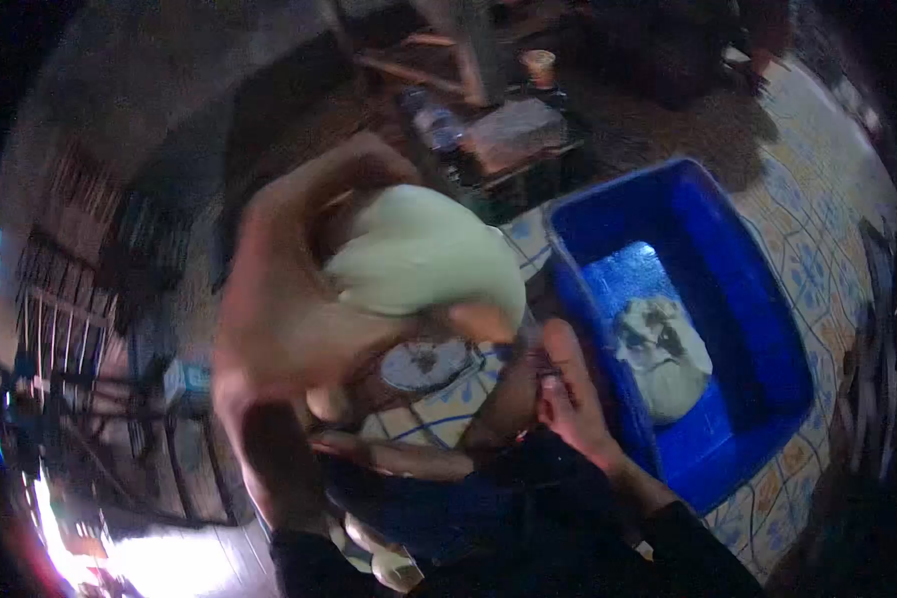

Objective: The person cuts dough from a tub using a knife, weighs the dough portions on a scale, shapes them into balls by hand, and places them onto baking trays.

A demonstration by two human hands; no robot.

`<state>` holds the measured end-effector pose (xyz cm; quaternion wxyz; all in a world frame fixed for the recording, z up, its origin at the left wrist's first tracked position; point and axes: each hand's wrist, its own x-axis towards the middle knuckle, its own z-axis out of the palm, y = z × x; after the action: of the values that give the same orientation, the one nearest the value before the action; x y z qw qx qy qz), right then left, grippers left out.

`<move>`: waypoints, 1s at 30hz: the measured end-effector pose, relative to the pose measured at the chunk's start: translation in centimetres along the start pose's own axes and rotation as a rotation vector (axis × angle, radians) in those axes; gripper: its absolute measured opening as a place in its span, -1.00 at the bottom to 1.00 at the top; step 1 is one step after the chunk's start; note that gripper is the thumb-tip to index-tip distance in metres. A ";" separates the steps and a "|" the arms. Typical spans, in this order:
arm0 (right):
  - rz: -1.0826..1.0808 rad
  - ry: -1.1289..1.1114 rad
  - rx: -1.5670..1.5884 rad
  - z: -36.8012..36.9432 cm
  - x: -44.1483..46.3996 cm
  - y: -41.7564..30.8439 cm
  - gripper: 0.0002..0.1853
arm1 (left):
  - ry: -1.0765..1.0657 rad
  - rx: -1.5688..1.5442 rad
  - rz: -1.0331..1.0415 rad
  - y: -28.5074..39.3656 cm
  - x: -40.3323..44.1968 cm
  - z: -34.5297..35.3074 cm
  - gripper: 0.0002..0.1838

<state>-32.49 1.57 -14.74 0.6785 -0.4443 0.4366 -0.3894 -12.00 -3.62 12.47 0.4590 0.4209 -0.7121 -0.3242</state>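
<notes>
Soft pale dough (424, 249) cupped in the left hand (279, 309)

The dough, a large rounded lump with smooth folds, is held up left of the blue tub (757, 339), above the tiled floor (817, 259). The left hand curves widely around its left side, fingers arched over the far edge and the near underside supported; the grip is broad rather than pinched. The right hand (578, 399) is just beside the tub's left wall, apart from the dough, with its fingers partly bent; blur and shadow hide whether it has hold of anything.

By its look, the dough should be soft and stretchy, fairly weighty for its bulk, and likely to sag wherever it lacks support. The surface looks smooth, perhaps a little tacky, so it may cling to skin rather than slide. It should not break, but narrow fingertip pressure would probably dent or tear it. The best hold is a spread palm beneath the middle, with the other hand steadying the free right side. A second lump (673, 374) of similar colour sits inside the tub on its base, looking slumped and rougher on top; it probably needs scooping from below.
</notes>
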 end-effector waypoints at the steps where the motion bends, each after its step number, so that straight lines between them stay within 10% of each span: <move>1: -0.046 0.006 0.081 -0.2 -0.4 -0.7 -0.62 | -0.105 0.082 -0.008 -1.0 -0.3 -1.5 -0.45; 14: -0.067 0.242 -0.339 -5.4 -0.5 1.1 -0.65 | 0.130 1.146 -0.199 -18.7 -7.3 -11.7 -0.29; 18: -0.113 0.217 -0.315 -5.8 -0.4 -0.9 -0.72 | 0.279 0.882 -0.165 -22.7 -8.9 -14.5 -0.13; 21: -0.282 0.323 -0.342 -8.6 0.1 -1.6 -0.76 | 0.529 1.236 -0.058 -18.5 -9.3 -12.6 -0.33; 24: -0.332 0.387 -0.380 -12.0 0.7 -3.5 -0.79 | 0.763 0.707 -0.039 -14.2 -9.2 -8.9 -0.53; 30: -0.427 0.479 -0.401 -17.0 2.0 -2.6 -0.82 | 0.724 0.761 0.145 -11.0 -6.9 -3.0 -0.80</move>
<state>-48.22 -5.49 -16.58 0.3602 -0.5455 0.5481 -0.5217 -4.37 -2.43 1.59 0.5116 0.5923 -0.6027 0.1558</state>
